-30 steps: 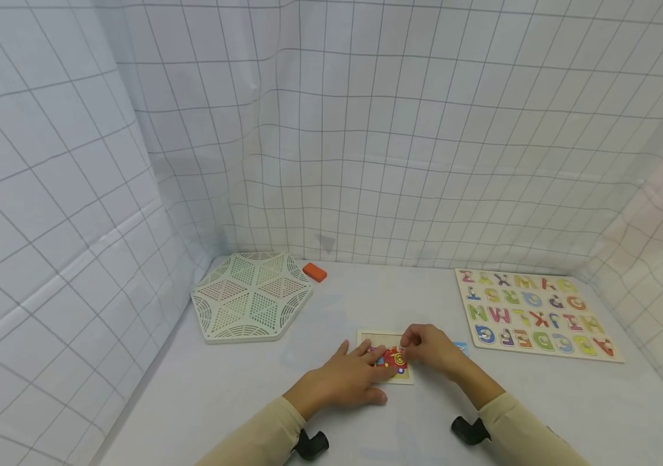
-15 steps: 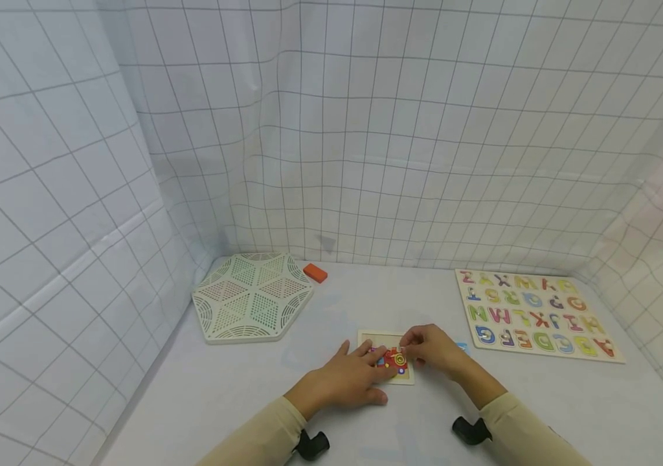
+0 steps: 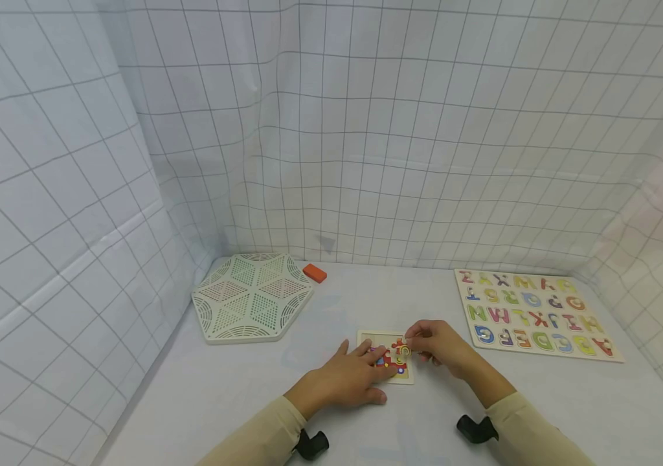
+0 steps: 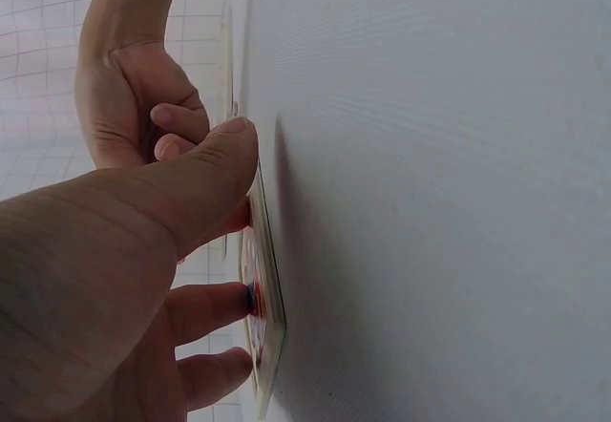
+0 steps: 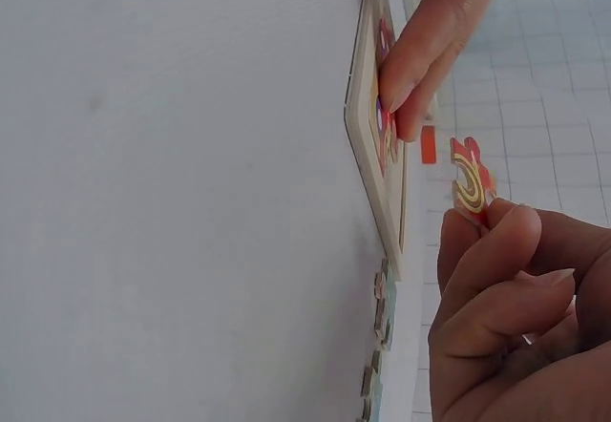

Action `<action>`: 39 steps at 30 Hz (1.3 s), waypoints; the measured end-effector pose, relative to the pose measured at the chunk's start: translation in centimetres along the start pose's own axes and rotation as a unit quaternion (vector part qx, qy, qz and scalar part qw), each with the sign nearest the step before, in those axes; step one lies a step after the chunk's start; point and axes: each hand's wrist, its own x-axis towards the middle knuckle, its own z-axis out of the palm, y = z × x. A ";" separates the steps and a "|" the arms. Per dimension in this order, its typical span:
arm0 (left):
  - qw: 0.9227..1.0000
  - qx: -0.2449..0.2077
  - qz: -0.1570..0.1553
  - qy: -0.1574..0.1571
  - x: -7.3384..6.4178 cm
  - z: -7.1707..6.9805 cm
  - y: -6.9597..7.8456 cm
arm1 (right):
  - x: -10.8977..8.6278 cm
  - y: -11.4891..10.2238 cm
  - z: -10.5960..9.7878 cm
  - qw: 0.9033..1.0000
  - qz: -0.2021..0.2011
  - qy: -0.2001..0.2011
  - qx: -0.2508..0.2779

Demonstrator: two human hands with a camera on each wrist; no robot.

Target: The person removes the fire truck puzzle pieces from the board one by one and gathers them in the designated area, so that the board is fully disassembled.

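Observation:
A small wooden puzzle tray [image 3: 369,336] with a pale frame lies flat on the table, a red vehicle picture partly filling it. My left hand [image 3: 349,382] rests on the tray with spread fingers, its fingertips [image 4: 227,303] touching the picture. Between the thumb and fingers of my right hand [image 3: 439,346] is a red puzzle piece with yellow rings [image 5: 471,179], lifted clear of the tray in the right wrist view. Other loose puzzle pieces [image 5: 384,303] lie beside the tray, mostly hidden by the right hand in the head view.
At the right lies an alphabet puzzle board [image 3: 535,310] with coloured letters. A white hexagonal board [image 3: 252,298] with dotted diamonds is at the back left, an orange block [image 3: 314,272] beside it. Checked white curtains [image 3: 355,129] enclose the table's back and sides.
My right hand has lifted the ringed piece out of the picture, moving slightly up and to the right. The left hand has stayed on the tray.

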 end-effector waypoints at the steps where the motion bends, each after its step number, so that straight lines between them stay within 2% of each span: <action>1: 1.000 0.001 0.000 0.001 0.0 0.0 0.0 | -0.1 0.1 -0.2 1.000 0.000 0.000 0.004; 11: 1.000 0.003 -0.003 -0.002 0.2 0.4 -0.1 | -1.8 0.8 -3.4 0.999 -0.005 0.026 0.047; 15: 1.000 0.001 -0.003 -0.003 0.0 0.4 -0.2 | -2.8 1.6 -4.9 0.999 0.001 0.021 0.049; 27: 1.000 0.000 0.006 0.007 0.1 0.3 -0.3 | -5.1 3.8 -8.9 1.000 0.009 0.019 -0.006; 35: 1.000 0.000 0.009 0.006 0.1 0.1 -0.4 | -5.3 5.1 -9.0 0.999 0.025 0.005 -0.030; 39: 1.000 0.001 0.011 0.005 0.1 0.0 -0.3 | -5.3 5.3 -8.5 0.998 0.020 0.013 -0.057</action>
